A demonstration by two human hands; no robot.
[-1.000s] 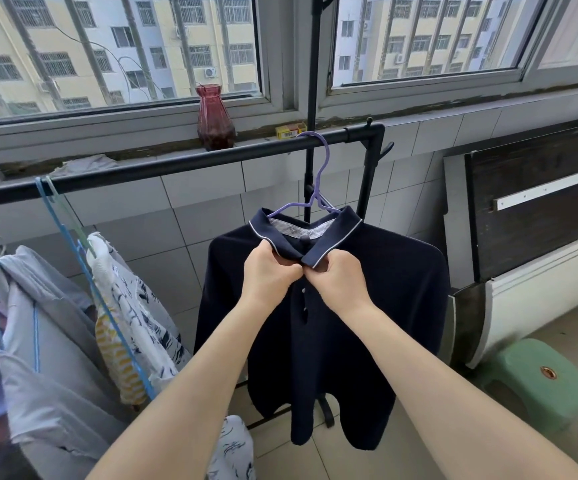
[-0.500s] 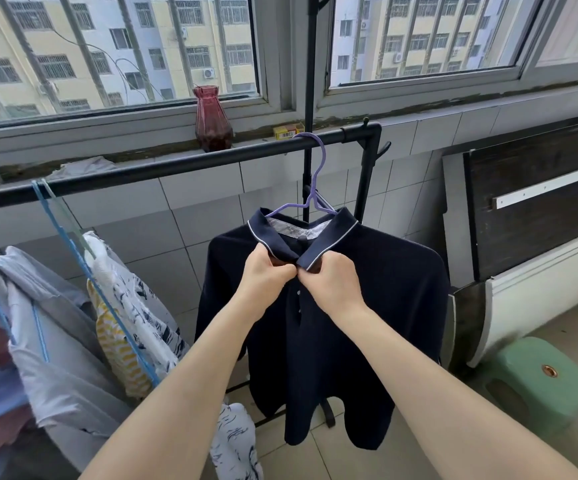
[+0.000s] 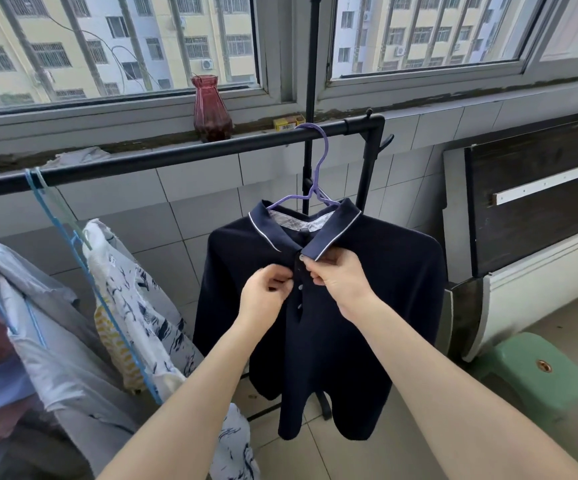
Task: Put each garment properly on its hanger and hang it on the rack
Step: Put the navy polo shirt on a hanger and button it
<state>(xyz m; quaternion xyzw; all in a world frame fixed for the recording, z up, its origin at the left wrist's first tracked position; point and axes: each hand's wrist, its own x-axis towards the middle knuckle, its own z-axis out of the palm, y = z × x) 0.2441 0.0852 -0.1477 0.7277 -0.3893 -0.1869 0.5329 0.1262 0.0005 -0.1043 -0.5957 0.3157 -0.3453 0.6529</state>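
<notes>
Buttoning looks underway: left hand and right hand each pinch the navy shirt placket on its purple hanger; next, fasten the second button.

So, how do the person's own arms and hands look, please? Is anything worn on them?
Both forearms are bare up to the frame's edge: no sleeve shows. The left hand and the right hand have no glove, ring or watch that I can see. The nails look short and unpainted.
</notes>
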